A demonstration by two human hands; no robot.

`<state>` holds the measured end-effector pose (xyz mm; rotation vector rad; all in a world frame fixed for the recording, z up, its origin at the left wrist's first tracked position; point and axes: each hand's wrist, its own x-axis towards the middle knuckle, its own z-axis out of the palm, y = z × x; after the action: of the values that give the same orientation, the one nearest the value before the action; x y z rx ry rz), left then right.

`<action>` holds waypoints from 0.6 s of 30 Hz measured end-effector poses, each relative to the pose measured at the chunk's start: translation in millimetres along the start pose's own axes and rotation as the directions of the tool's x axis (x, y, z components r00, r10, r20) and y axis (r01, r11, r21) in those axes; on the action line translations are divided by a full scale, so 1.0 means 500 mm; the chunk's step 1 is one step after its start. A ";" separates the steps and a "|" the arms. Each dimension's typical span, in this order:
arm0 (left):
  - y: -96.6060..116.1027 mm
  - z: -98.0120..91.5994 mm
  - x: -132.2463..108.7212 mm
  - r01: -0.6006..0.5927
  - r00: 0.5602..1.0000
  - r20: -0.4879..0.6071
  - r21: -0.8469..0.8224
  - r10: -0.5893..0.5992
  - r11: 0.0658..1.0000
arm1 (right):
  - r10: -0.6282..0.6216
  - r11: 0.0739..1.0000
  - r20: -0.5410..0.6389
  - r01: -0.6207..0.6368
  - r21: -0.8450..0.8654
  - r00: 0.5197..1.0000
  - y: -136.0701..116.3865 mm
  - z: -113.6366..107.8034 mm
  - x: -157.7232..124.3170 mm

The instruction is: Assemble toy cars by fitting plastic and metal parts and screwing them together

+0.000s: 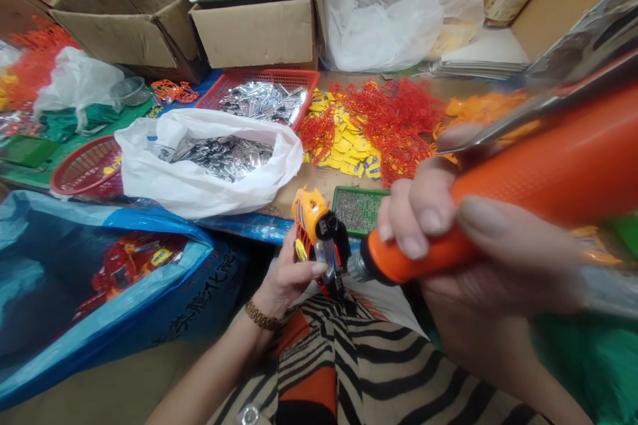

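Observation:
My left hand (pixel 295 273) holds an orange, red and black toy car (pixel 313 219) upright over my lap, with its thumb pressed on a silvery part of it. Wrapped round a large orange power screwdriver (pixel 538 172) is my right hand (pixel 473 232). The tool's metal tip (pixel 357 267) points left at the black side of the toy car; whether they touch is hard to tell. Just behind the toy car lies a green tray (pixel 356 209) of tiny metal pieces.
A white bag (pixel 214 196) of silvery parts sits on the table, before a red basket (pixel 309 89). Yellow pieces (pixel 349 146) and red frames (pixel 393 119) lie further right. A blue sack (pixel 199 292) with toy parts stands open at left. Cardboard boxes (pixel 254 33) line the back.

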<state>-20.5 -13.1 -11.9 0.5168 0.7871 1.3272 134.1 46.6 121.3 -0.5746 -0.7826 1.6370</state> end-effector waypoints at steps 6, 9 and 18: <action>0.016 0.000 0.006 -0.030 0.998 0.060 0.071 0.026 0.997 | 0.003 0.999 0.003 -0.003 -0.034 1.000 -0.001 0.004 0.001; 0.024 0.004 0.010 -0.038 0.997 0.076 0.073 0.033 0.997 | -0.005 0.999 -0.004 0.005 -0.048 1.000 -0.001 0.005 0.002; 0.042 0.018 0.015 -0.075 0.990 0.128 0.164 0.054 0.984 | -0.031 0.998 -0.002 0.031 -0.051 1.000 0.005 -0.001 -0.002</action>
<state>-26.8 -0.9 7.7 0.7571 0.7892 1.2811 133.1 45.4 119.2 -0.5973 -0.8294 1.5912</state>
